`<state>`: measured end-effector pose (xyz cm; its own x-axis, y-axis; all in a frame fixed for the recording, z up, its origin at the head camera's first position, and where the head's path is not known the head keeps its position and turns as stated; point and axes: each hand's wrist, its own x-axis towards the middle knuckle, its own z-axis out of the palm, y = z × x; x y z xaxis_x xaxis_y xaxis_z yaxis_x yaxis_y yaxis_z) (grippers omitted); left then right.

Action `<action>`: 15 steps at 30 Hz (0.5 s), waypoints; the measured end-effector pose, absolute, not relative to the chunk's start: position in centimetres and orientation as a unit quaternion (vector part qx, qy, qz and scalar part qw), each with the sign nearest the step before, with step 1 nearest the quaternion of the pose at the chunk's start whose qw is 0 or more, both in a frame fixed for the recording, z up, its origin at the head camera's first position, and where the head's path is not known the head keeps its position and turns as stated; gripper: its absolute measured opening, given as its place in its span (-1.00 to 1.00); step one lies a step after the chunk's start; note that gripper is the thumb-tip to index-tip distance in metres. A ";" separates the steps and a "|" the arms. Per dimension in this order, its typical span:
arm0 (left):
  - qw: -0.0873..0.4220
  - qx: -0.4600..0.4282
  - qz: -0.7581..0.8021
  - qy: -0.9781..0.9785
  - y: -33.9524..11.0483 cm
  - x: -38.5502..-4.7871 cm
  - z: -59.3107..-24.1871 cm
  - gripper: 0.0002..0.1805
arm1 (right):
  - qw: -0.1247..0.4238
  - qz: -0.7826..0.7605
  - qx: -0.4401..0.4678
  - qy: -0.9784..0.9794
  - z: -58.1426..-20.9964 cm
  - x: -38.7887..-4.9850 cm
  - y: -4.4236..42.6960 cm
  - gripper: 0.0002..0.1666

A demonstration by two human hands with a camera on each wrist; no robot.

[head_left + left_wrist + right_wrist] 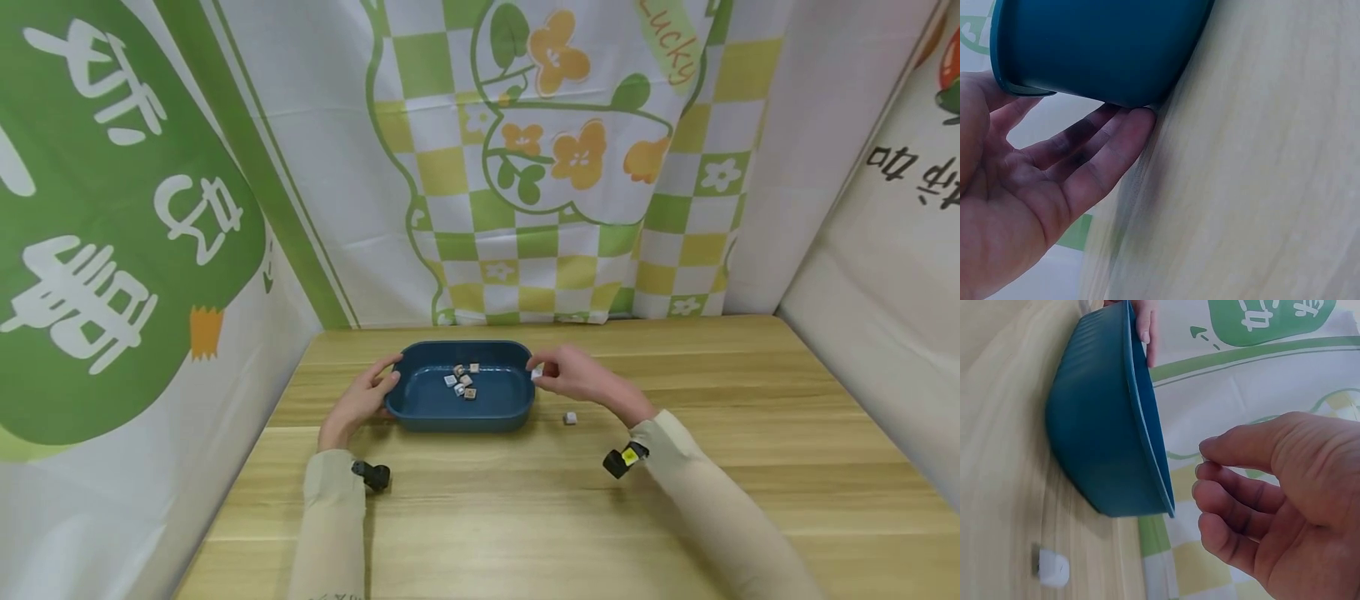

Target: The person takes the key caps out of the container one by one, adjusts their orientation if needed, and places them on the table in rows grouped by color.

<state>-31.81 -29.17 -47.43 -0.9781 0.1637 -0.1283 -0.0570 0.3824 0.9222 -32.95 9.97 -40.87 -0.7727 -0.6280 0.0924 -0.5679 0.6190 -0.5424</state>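
Note:
The left hand (357, 406) (1035, 181) grips the left end of a blue rectangular bin (426, 400) (1097, 50) (1091, 419), thumb at the rim and the other fingers low against its outside. Several small white and tan cubes (470, 394) lie in the middle of the bin. At the bin's right rim, the right hand (573, 375) (1291, 494) pinches a small white cube (536, 375) between thumb and fingers; in the right wrist view the fingers hide it. Another white cube (571, 418) (1054, 568) rests on the table, just right of the bin.
The wooden table (480, 517) extends to a patterned cloth (540, 242) hanging behind the bin. More printed cloths hang on the left (97, 208) and right (892, 250). Both wrists wear small black cameras.

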 end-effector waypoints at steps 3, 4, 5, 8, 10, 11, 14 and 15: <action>0.104 0.035 0.560 0.821 -29.3 -31.9 -47.5 -0.42 | 0.052 -0.288 -0.340 0.894 -41.1 -32.5 10.9 -0.71; 0.105 0.037 0.561 0.820 -29.3 -31.9 -47.5 -0.41 | 0.052 -0.290 -0.342 0.892 -41.2 -32.4 11.1 -0.71; 0.105 0.037 0.562 0.820 -29.3 -32.0 -47.4 -0.41 | 0.049 -0.289 -0.345 0.892 -41.4 -32.3 11.5 -0.71; 0.106 0.037 0.560 0.821 -29.3 -32.0 -47.4 -0.41 | 0.043 -0.287 -0.344 0.893 -41.8 -32.0 12.3 -0.74; 0.105 0.033 0.560 0.821 -29.3 -32.1 -47.4 -0.41 | 0.041 -0.288 -0.342 0.894 -42.1 -31.8 12.9 -0.76; 0.106 0.029 0.562 0.820 -29.3 -32.1 -47.4 -0.42 | 0.040 -0.286 -0.339 0.895 -42.3 -31.7 13.1 -0.77; 0.107 0.030 0.562 0.819 -29.2 -32.1 -47.6 -0.42 | 0.039 -0.286 -0.335 0.897 -42.6 -31.4 13.8 -0.77; 0.107 0.028 0.563 0.819 -29.2 -32.1 -47.6 -0.42 | 0.039 -0.286 -0.334 0.897 -42.7 -31.3 14.0 -0.77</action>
<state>-32.09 -29.21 -47.58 -0.9756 0.1666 -0.1429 -0.0739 0.3638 0.9285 -31.30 14.02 -42.70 -0.7737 -0.6218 0.1215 -0.5774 0.6132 -0.5391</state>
